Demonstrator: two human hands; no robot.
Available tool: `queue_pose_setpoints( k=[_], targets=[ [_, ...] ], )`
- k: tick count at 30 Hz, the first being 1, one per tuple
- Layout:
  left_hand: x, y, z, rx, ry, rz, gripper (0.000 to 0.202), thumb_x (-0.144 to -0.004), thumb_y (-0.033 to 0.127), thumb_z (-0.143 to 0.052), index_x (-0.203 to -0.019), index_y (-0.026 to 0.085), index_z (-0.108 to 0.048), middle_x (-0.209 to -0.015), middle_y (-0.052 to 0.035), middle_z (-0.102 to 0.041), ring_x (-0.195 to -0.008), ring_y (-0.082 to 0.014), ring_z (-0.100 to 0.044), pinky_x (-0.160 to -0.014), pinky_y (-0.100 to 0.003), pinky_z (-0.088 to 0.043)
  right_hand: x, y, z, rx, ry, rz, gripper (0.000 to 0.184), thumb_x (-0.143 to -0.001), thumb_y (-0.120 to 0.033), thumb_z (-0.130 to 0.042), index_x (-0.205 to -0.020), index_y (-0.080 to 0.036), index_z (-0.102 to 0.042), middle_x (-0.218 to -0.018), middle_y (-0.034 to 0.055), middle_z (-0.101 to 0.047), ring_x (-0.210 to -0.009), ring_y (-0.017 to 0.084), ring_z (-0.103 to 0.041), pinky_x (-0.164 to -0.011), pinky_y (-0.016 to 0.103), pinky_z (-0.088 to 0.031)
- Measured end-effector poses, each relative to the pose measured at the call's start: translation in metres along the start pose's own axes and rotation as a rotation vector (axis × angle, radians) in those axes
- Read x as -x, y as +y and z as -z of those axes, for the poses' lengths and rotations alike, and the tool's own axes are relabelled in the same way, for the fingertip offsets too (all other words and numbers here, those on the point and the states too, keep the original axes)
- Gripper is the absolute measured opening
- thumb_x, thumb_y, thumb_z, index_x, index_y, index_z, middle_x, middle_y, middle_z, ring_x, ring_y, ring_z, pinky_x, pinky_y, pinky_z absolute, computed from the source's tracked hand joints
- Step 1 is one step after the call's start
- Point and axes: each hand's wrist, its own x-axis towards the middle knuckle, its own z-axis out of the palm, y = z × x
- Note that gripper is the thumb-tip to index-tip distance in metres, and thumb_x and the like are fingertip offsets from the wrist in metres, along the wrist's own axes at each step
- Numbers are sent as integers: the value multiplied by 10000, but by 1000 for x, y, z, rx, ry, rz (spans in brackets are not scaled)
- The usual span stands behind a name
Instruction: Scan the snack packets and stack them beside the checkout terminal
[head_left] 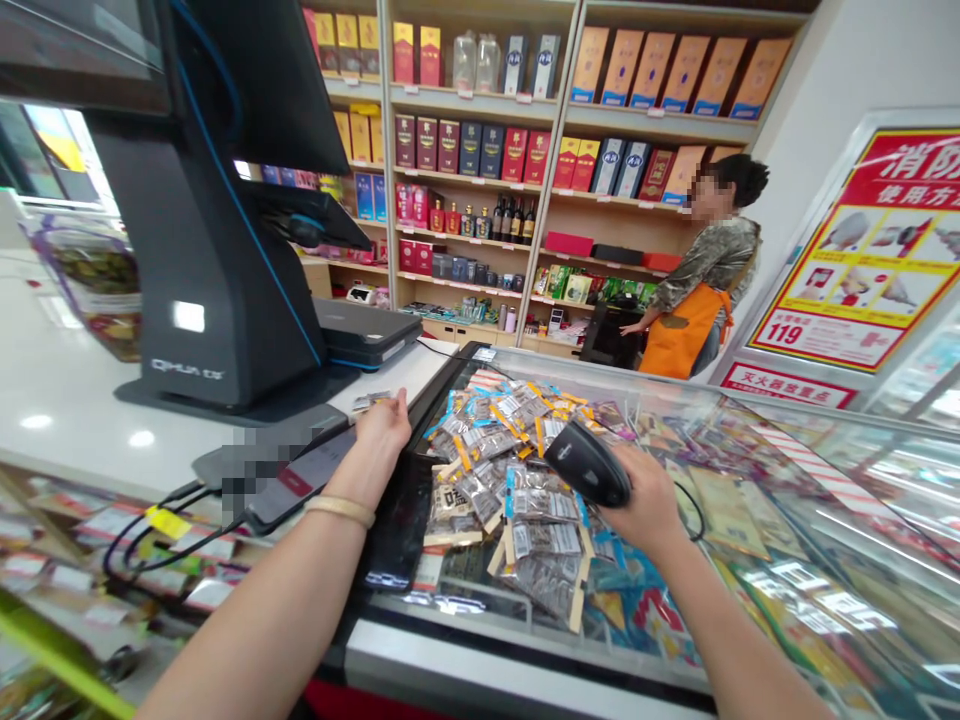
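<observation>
My right hand (646,502) is wrapped round the handle of a black barcode scanner (589,465). The scanner's head points down and left over a pile of small snack packets (487,445) on the glass counter (757,470). The packets are clear, with orange, blue or cream edges and printed labels. To the left, my left hand (382,432) is above the white counter's edge, beside the checkout terminal. A small packet (367,402) shows at its fingers, which seem closed on it; part of the grip is hidden behind the hand.
A dark checkout terminal (217,260) stands on the white counter (45,370) at left. A phone (300,482) and black cables (161,515) lie near my left forearm. Beyond the glass case, a person in an orange apron (684,325) stands by shelves of boxed bottles (469,148).
</observation>
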Motion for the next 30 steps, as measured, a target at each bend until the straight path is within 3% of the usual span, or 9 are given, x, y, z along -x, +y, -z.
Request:
queue_pose_setpoints(
  k=[3, 6, 10, 13, 15, 18, 21, 27, 30],
  targets=[
    [9, 1, -3, -14, 3, 112, 282, -937, 12, -295, -919, 137, -546, -781, -43, -600, -641, -76, -612, -530, -140, -531, 0, 0, 0, 7, -3, 6, 243, -704, -257, -560, -922, -203, -650, -815, 63, -682, -744, 225, -622, -679, 342, -473],
    [25, -4, -4, -199, -139, 118, 260, -965, 165, -380, -903, 97, -623, -832, -96, -682, -691, -116, -659, -579, -190, -542, 0, 1, -1, 13, -6, 13, 245, -716, -254, -553, -932, -198, -653, -818, 64, -685, -734, 221, -621, -674, 338, -465],
    [48, -23, -1, -740, -621, -272, 369, -859, 370, -587, -1121, 124, -672, -1056, -119, -729, -954, -223, -677, -879, -358, -531, 1, 2, -2, 8, -8, 5, 264, -720, -272, -554, -950, -189, -654, -827, 68, -693, -742, 224, -624, -681, 341, -463],
    [62, -36, 3, -1128, -1021, -621, 545, -846, 468, -584, -1318, 195, -593, -1334, -132, -611, -1259, -285, -531, -1108, -474, -348, 1, 1, -4, 7, -16, 0, 272, -720, -275, -553, -955, -186, -658, -847, 77, -701, -769, 229, -634, -704, 344, -468],
    [69, -39, 6, -1380, -1153, -769, 586, -864, 501, -560, -1397, 261, -521, -1454, -117, -504, -1370, -309, -409, -1144, -523, -266, 1, 1, -4, 3, -23, 1, 266, -721, -276, -555, -949, -187, -659, -867, 83, -706, -782, 233, -641, -714, 347, -473],
    [75, -39, 8, -1637, -1172, -841, 553, -903, 524, -502, -1423, 338, -478, -1526, -89, -414, -1439, -328, -294, -1142, -578, -221, 1, 1, -5, 0, -21, 22, 248, -718, -277, -558, -930, -195, -658, -871, 82, -711, -767, 233, -645, -698, 346, -475],
    [77, -39, 7, -1673, -1141, -835, 528, -922, 499, -486, -1418, 319, -488, -1516, -80, -433, -1444, -319, -291, -1157, -574, -197, 1, 1, -4, 3, -1, 39, 225, -723, -276, -553, -908, -196, -654, -863, 81, -713, -749, 227, -645, -675, 338, -469],
    [71, -47, 6, -1286, -1003, -735, 533, -832, 414, -629, -1317, 195, -605, -1368, -111, -590, -1333, -291, -483, -1143, -472, -333, 1, 0, -3, -1, -5, 34, 211, -727, -274, -550, -896, -190, -645, -821, 66, -700, -728, 216, -632, -657, 326, -450],
    [68, -48, 5, -1003, -871, -609, 537, -759, 412, -702, -1235, 169, -661, -1283, -119, -650, -1095, -284, -663, -960, -416, -530, 0, -1, -3, 1, -20, 17, 212, -717, -273, -557, -892, -191, -646, -801, 61, -691, -718, 216, -621, -658, 328, -446]
  ],
)
